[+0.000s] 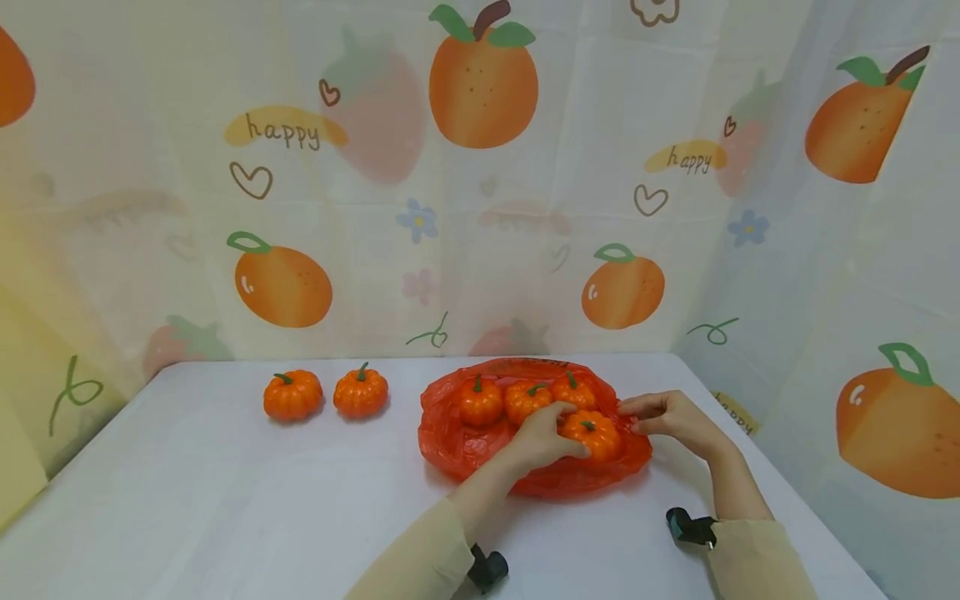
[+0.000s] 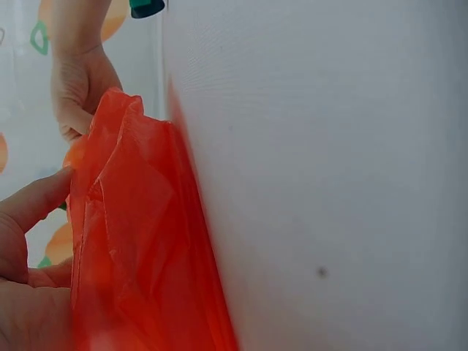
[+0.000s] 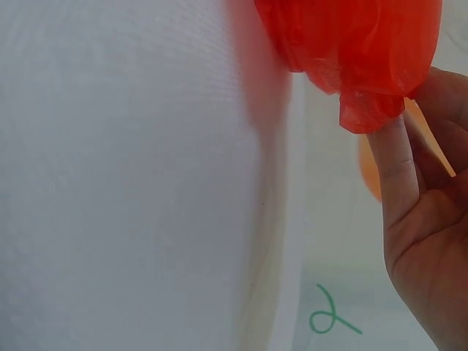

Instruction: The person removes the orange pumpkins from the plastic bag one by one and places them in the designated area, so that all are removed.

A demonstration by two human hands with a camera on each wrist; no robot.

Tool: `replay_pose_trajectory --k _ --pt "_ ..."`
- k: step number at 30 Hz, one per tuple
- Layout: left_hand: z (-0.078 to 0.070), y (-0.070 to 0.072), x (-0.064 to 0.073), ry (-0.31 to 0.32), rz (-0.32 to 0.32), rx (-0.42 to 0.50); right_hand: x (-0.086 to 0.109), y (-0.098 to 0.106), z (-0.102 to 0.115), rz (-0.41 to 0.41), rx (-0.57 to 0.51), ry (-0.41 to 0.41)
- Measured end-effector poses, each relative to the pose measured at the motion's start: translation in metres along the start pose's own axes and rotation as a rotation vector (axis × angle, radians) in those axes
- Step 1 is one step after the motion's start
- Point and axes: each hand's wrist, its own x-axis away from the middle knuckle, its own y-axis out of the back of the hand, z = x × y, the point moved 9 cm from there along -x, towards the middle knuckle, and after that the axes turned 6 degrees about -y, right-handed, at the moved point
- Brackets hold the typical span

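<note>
A red plastic bag (image 1: pixel 540 483) lies spread on the table with its mouth facing up. My left hand (image 1: pixel 538 440) grips a small orange pumpkin (image 1: pixel 600 437) with a green stem at the bag's right front, thumb on the near side and fingers over the far side. Three more pumpkins (image 1: pixel 480 403) sit in a row at the back of the bag. At the right rim, my right hand (image 1: pixel 675 421) pinches the bag's edge; in the right wrist view its fingers (image 3: pixel 396 164) reach up under the red plastic (image 3: pixel 358 51). Red plastic hides the held pumpkin's lower part in the left wrist view.
Two more pumpkins, one on the far left (image 1: pixel 292 396) and another beside it (image 1: pixel 361 392), stand on the white table (image 1: pixel 225 500). Behind the table hangs a fruit-print curtain (image 1: pixel 487 208), which also runs along the right side. Dark devices (image 1: pixel 690 527) are worn at both wrists.
</note>
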Motion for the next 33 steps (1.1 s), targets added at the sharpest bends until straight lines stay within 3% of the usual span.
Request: replay_pose_trajectory --k 12,33 --pt "0.004 0.009 0.004 0.025 -0.042 0.052 0.000 0.000 -0.003 -0.011 0.013 -0.005" --pt "0.001 0.032 0.012 0.026 -0.080 0.053 0.000 0.001 -0.001 -0.021 0.027 -0.014"
